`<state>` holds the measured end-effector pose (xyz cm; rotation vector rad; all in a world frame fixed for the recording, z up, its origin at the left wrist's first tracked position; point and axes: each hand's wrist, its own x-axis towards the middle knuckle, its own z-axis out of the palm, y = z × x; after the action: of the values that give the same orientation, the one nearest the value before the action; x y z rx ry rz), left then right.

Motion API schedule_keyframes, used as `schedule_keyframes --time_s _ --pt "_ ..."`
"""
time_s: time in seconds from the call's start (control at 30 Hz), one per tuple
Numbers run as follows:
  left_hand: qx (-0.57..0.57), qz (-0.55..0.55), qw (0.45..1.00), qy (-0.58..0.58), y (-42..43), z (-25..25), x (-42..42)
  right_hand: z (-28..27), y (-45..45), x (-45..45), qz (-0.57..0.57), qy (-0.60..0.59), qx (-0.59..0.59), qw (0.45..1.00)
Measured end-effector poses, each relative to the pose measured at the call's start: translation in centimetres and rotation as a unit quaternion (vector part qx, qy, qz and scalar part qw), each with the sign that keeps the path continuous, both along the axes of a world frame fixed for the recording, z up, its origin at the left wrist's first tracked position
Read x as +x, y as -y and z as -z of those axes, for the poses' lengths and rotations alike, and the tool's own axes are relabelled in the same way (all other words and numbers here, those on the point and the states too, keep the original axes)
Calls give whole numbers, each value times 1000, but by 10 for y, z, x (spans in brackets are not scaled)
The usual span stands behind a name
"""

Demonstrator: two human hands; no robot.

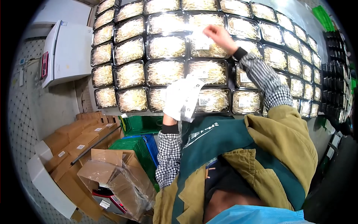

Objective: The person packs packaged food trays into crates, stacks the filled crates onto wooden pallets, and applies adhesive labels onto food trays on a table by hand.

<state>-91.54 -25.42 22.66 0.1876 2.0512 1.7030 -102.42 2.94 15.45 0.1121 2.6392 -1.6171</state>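
Note:
Rows of black trays of bean sprouts [166,71] cover the metal table, their tops wrapped in clear film. Several trays carry a white printed label [244,102]. My right hand [220,36] is over a tray in the third row from the near edge, fingers bent together; anything between the fingertips is too small and glared to tell. At the table's near edge, a white strip of label paper [182,98] lies over my left hand and hides its fingers. Only the wrist below the paper shows.
A white freezer [69,52] stands at the left. Cardboard boxes [78,143], green crates [130,149] and an open carton [112,173] sit below the table's left side. Stacked black trays [335,78] and a green bag [323,18] are at the right.

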Motion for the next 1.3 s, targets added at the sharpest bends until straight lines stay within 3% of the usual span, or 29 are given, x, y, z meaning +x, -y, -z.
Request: schedule_keyframes --time_s 0.07,0.13,0.2,0.27,0.33,0.4,0.43,0.47,0.5,0.53,0.6,0.7,0.73,0.77,0.8,0.83,0.87,0.9,0.93,1.0,1.03,1.07,1.1,1.13,1.2,1.23,1.27,1.3 --pt "-21 -12 1000 10 2 -2 -3 22 -26 -49 39 -87 178 979" --pt "-3 -61 998 17 0 -10 -8 42 -27 -80 48 -135 285 948" --pt "-4 -78 996 49 7 -10 -14 54 -25 -88 2 -205 446 871" --pt "33 -128 990 50 8 -7 -20 58 -26 -85 16 -186 507 841" --pt "64 -154 985 36 4 -7 -27 57 -29 -79 122 -196 478 847" --pt "29 -180 983 31 -5 -2 -34 54 -31 -68 149 -114 407 894" --pt "-4 -178 984 0 -11 4 -40 62 -23 -59 125 -107 250 954" --pt "-38 -175 983 -31 -17 11 -44 18 0 -36 3 16 79 997" --pt "-102 -176 965 -166 -25 19 -48 -29 25 -13 -79 172 -71 979" --pt "-102 -178 972 -117 -32 23 -50 -51 46 21 -226 261 -235 909" --pt "-103 -194 975 -27 -38 25 -54 -59 53 30 -225 265 -266 899" --pt "-145 -17 987 -69 -35 27 -59 -44 26 -16 -239 131 -102 957" --pt "-155 39 983 -91 -33 30 -61 -29 21 -35 -95 63 -105 988" --pt "-75 31 996 -24 -29 19 -59 3 -10 -79 -119 0 55 991" --pt "-60 1 998 -10 -26 13 -57 -4 -21 -105 -17 1 90 996" --pt "-45 -31 998 3 -25 10 -55 20 -38 -139 25 -88 196 976" --pt "-30 -64 997 16 -24 6 -54 32 -46 -162 68 -158 229 958" --pt "-39 -50 993 104 -16 -5 -57 36 -47 -175 94 -158 279 943" --pt "-18 -91 992 88 -14 -3 -55 40 -47 -185 86 -175 366 910" --pt "23 -171 983 55 -9 7 -50 40 -41 -179 64 -238 374 894" --pt "-16 -178 982 -61 -6 9 -51 9 -29 -172 87 -130 358 920" --pt "-6 -189 981 -34 -1 5 -50 -17 -17 -167 106 -20 339 934" --pt "5 -200 980 -8 3 -3 -50 26 -34 -179 147 -29 350 925" --pt "18 -210 977 16 8 -8 -49 80 -54 -186 157 -94 474 861" --pt "-22 -190 981 11 16 -5 -47 64 -45 -163 169 -208 439 857" --pt "-19 -194 981 16 15 -4 -45 47 -27 -139 120 -143 414 891" --pt "-18 -199 980 25 14 -1 -42 25 -7 -113 16 -41 271 962" --pt "30 -232 970 67 13 10 -37 21 14 -86 -110 104 153 977"
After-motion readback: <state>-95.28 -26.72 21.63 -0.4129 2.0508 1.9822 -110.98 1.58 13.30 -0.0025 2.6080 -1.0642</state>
